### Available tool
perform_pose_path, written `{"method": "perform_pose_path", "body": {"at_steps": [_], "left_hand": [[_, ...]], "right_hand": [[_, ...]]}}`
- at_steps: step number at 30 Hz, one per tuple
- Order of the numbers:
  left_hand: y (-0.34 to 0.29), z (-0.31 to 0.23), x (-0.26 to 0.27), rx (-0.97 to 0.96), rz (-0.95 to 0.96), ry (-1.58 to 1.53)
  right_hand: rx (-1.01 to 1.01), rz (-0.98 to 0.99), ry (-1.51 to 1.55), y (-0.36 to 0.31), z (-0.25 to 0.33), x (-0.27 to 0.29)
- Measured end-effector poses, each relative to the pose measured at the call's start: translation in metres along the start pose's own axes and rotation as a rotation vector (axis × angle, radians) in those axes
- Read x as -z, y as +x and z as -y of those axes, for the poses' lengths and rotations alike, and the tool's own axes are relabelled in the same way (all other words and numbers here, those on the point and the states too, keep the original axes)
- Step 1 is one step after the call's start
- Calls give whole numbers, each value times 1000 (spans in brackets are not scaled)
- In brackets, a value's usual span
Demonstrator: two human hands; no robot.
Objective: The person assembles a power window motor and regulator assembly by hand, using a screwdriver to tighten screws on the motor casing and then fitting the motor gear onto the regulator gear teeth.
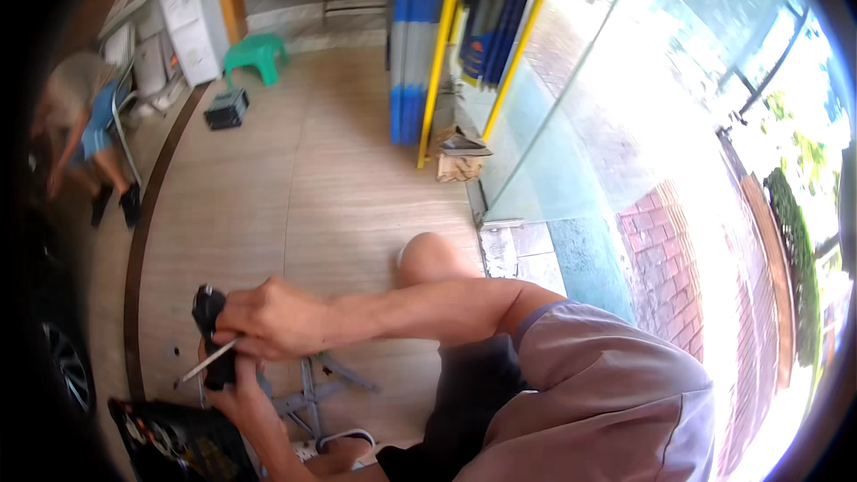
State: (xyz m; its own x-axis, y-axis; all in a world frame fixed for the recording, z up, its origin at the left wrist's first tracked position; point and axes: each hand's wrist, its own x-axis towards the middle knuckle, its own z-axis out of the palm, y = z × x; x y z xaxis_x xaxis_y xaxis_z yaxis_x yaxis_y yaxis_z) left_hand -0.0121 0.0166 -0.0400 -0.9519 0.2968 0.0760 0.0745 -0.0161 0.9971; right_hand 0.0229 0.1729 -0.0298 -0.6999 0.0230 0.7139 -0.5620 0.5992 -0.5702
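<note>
In front of me at the lower left, a black, irregularly shaped part (209, 305) is held upright between my hands. My left hand (243, 400) grips its lower end from below, thumb along its side. My right hand (278, 317) is closed against its upper side, and a thin pale rod (205, 363) with a darker tip sticks out from under those fingers, slanting down to the left. My fingers hide much of the part, so its kind does not show. Just below is an open black case (183, 442) with small items inside.
A grey metal stand (308, 397) is on the floor beside my sandalled foot. A car wheel (67, 366) is at the left edge; another person (85, 116) bends over nearby. Farther off are a green stool (256, 57), a black box (227, 110) and a glass door (571, 116).
</note>
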Motion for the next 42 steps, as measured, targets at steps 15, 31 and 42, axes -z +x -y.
{"method": "perform_pose_path", "body": {"at_steps": [15,31,42], "left_hand": [[10,17,-11,-90,92,191],[1,3,-19,11,107,1],[1,-1,-23,64,102,64]], "right_hand": [[-111,-95,162,-11,-8,11],[-215,-64,245,-17,11,16],[-67,-164,89,-24,-1,7]]}}
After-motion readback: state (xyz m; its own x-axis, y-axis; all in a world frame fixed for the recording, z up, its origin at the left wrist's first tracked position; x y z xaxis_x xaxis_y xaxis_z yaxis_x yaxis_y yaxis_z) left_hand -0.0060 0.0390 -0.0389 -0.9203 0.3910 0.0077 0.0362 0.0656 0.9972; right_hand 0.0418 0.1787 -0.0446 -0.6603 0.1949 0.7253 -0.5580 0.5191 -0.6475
